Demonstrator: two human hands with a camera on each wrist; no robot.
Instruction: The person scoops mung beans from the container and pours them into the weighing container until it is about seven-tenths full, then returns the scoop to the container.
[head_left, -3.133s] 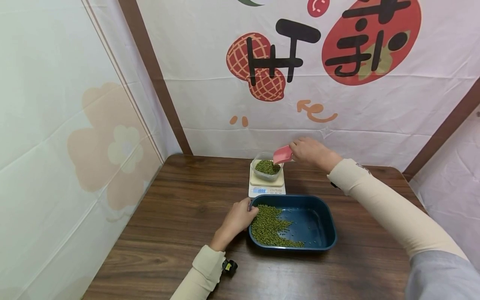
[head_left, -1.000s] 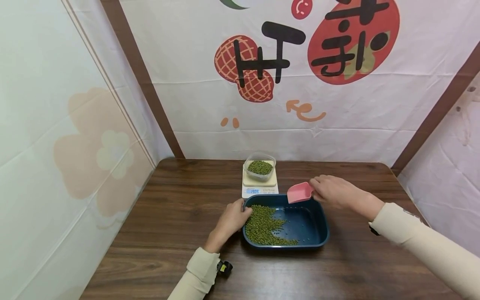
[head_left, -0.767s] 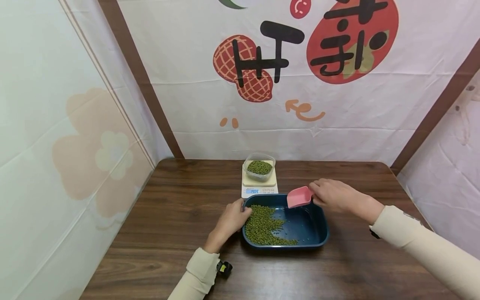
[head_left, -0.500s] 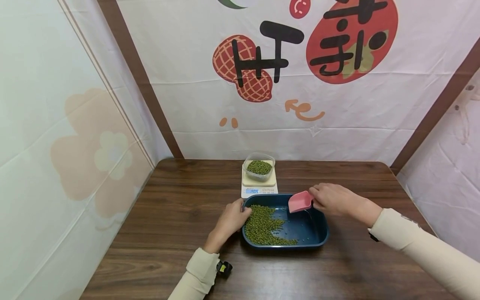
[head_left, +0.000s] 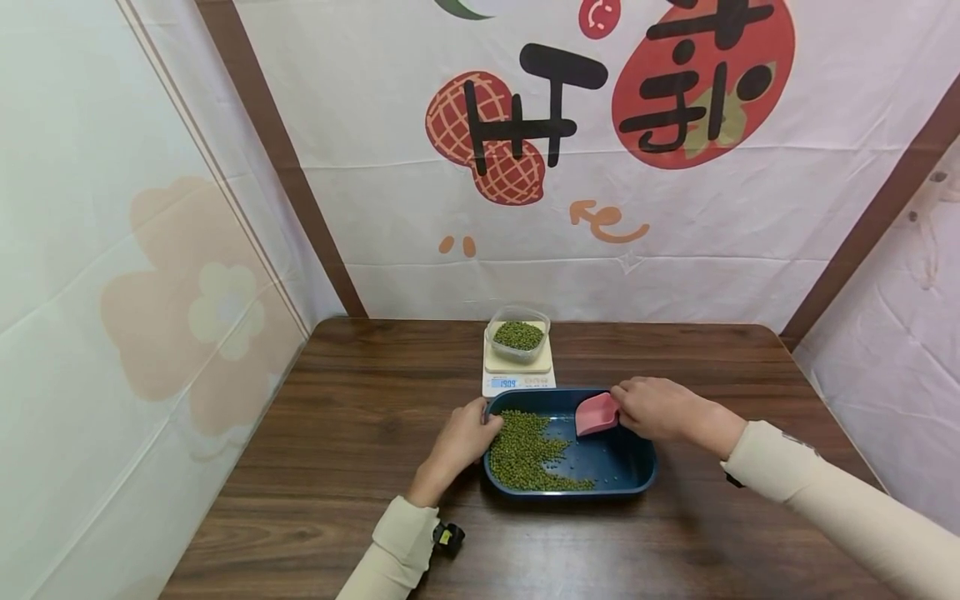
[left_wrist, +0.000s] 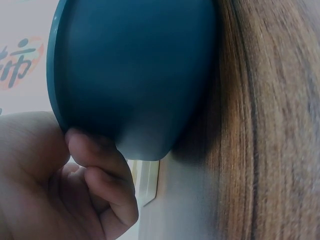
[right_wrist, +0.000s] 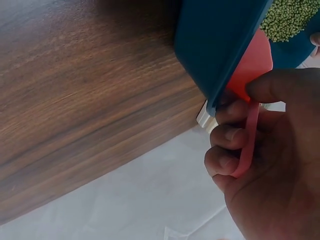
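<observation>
My left hand point(head_left: 467, 435) grips the rim of a dark blue tray point(head_left: 633, 475) at its left end; in the left wrist view the fingers point(left_wrist: 112, 182) curl at the rim. Green beans point(head_left: 528, 454), which look like mung beans, heap along the tray's left side. With its fingers round the handle, my right hand point(head_left: 654, 408) holds a pink scoop point(head_left: 596, 415) over the tray's back right part. The right wrist view shows the thumb on the scoop's handle point(right_wrist: 250, 132). No beans are visible in the scoop.
Behind the tray stands a kitchen scale point(head_left: 517, 380), its display seeming to read 190.9. On it sits a clear plastic tub point(head_left: 519, 350) holding more green beans point(head_left: 519, 335). A printed cloth point(head_left: 375, 208) hangs behind the wooden table point(head_left: 360, 450).
My right hand brought the scoop from above the tub back over the tray, then lowered it inside. The scale's reading rose from about 188.8. My left hand stayed on the rim.
</observation>
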